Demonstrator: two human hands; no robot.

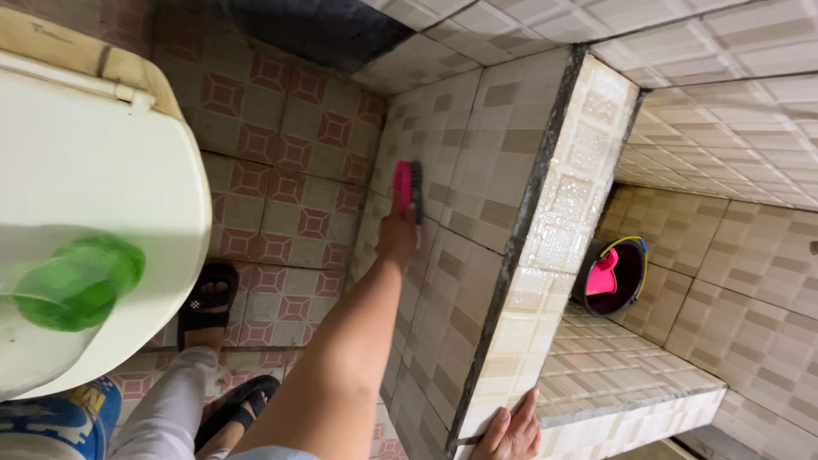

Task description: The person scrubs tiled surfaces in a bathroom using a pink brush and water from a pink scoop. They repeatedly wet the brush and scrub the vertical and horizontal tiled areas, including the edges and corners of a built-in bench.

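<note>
Pink brush (bristles against tiled wall) in left hand

This is a home bathroom. Patterned red and beige tiles cover the floor, and beige tiles clad a low partition wall and the walls beyond. A white toilet lid stands at the left. A dark bucket holding a pink scoop sits in the tiled basin behind the partition.
</note>
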